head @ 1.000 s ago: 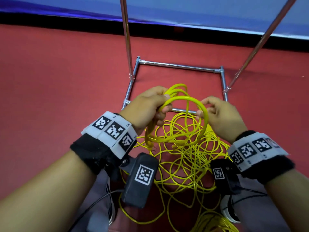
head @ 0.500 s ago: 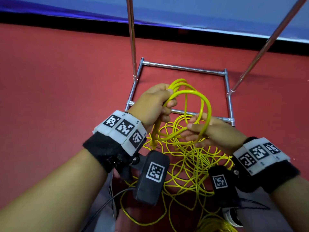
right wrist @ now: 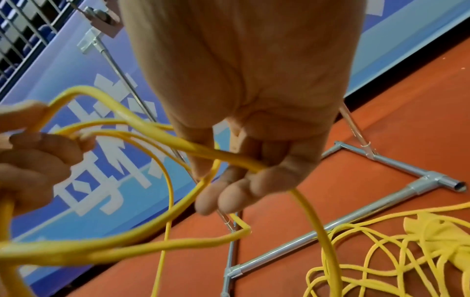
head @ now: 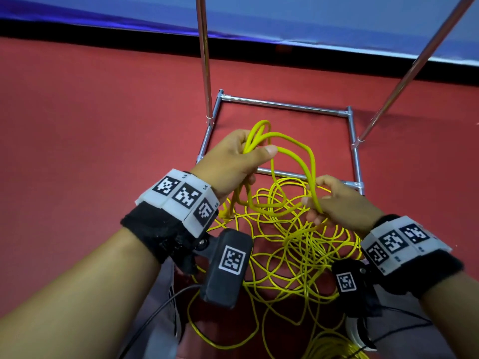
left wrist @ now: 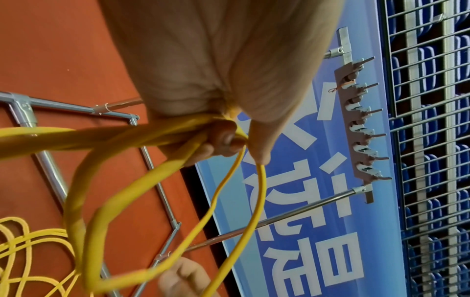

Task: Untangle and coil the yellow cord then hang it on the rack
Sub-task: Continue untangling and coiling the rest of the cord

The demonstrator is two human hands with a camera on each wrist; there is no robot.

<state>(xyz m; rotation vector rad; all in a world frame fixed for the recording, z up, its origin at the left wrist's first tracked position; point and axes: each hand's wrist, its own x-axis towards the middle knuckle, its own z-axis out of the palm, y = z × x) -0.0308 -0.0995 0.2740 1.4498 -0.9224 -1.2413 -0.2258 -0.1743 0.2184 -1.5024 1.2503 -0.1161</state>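
Note:
My left hand (head: 255, 154) is raised over the rack's base and grips several gathered loops of the yellow cord (head: 312, 172); the thumb presses them on top. The left wrist view shows its fingers (left wrist: 223, 138) curled round the bundle. My right hand (head: 315, 200), lower and to the right, curls its fingers (right wrist: 236, 193) round one strand of the newest loop. Most of the cord lies as a loose tangle (head: 298, 244) on the red floor below both hands. The rack's square metal base (head: 285, 106) lies just beyond, and its hook strip (left wrist: 356, 120) shows high up.
Two slanting metal poles (head: 203, 60) (head: 414, 66) rise from the base. A blue banner wall (head: 285, 19) lies behind, and red floor (head: 90, 125) spreads to the left. More cord is piled at the bottom right (head: 334, 345). A black cable (head: 155, 312) trails from the left wrist camera.
My right hand has slid down the cord from beside the left hand to the lower right, widening the loop. The left hand has kept its grip on the coil.

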